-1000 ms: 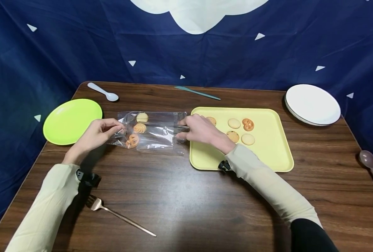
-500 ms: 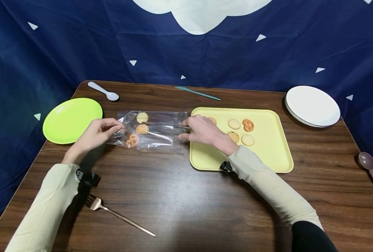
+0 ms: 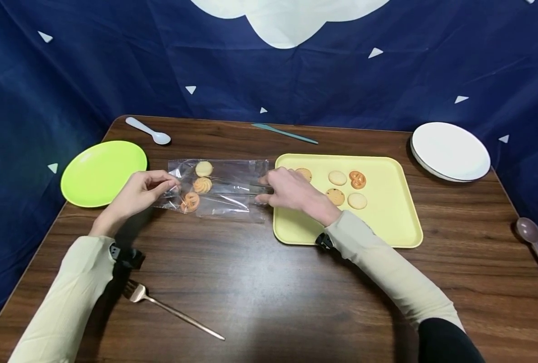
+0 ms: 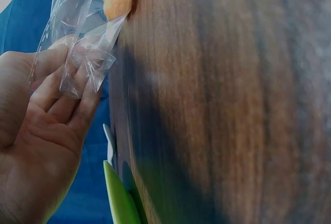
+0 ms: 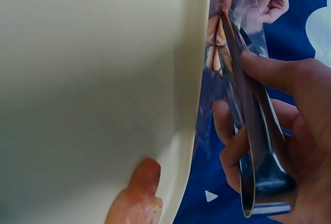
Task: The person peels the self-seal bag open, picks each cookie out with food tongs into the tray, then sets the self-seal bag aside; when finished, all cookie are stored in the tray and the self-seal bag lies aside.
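Inching leftward is the swirled cookie [image 3: 202, 185], probably crumbly, best edge-held; left hand [image 3: 134, 197] is pinching the bag [image 3: 233, 170], right hand [image 3: 289, 189] tongs [image 5: 266, 167].

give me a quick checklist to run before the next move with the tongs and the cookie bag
1. Left hand holding the clear bag: ok, it pinches the left end.
2. Right hand on the tongs: ok, thumb and fingers grip them.
3. Tongs reaching the bag's cookies: ok, they point in from the right end.
4. Tongs' tips free of the swirl cookie: cannot tell, plastic and glare obscure them.
5. Yellow tray free of cookies: not ok, five show on it.
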The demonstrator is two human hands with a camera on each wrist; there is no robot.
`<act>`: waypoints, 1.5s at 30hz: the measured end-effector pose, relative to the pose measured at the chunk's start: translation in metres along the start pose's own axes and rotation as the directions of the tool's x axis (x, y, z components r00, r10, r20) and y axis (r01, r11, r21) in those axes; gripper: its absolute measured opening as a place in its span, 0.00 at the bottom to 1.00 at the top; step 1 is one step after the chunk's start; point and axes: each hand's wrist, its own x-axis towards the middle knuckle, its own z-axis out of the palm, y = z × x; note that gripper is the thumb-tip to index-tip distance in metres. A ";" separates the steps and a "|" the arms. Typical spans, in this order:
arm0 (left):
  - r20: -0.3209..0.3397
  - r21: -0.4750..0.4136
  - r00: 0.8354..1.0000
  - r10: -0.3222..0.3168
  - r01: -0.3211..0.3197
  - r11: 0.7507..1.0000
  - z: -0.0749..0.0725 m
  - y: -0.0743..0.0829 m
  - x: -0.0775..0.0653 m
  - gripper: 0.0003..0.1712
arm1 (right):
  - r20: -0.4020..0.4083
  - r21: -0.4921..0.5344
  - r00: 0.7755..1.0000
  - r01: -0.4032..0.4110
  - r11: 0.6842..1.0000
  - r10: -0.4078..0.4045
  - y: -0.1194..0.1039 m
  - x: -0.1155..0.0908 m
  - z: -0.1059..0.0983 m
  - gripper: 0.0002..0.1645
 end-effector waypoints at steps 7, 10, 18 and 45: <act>0.003 0.004 1.000 0.008 -0.008 1.000 -0.002 0.024 -0.003 0.07 | -0.057 0.007 0.998 0.016 1.000 -0.016 0.006 -0.008 0.002 0.23; 0.002 -0.003 1.000 0.000 0.000 1.000 -0.002 0.017 -0.003 0.07 | -0.093 0.006 0.995 0.049 0.999 -0.048 0.013 -0.018 0.000 0.21; 0.002 -0.011 1.000 -0.022 0.022 1.000 0.000 -0.010 -0.002 0.07 | -0.145 0.094 0.989 0.034 0.995 -0.021 0.036 -0.065 -0.011 0.19; 0.006 0.001 0.999 -0.049 0.049 0.999 0.001 -0.008 -0.003 0.07 | -0.223 0.006 0.973 -0.064 0.998 0.063 0.101 -0.215 -0.019 0.19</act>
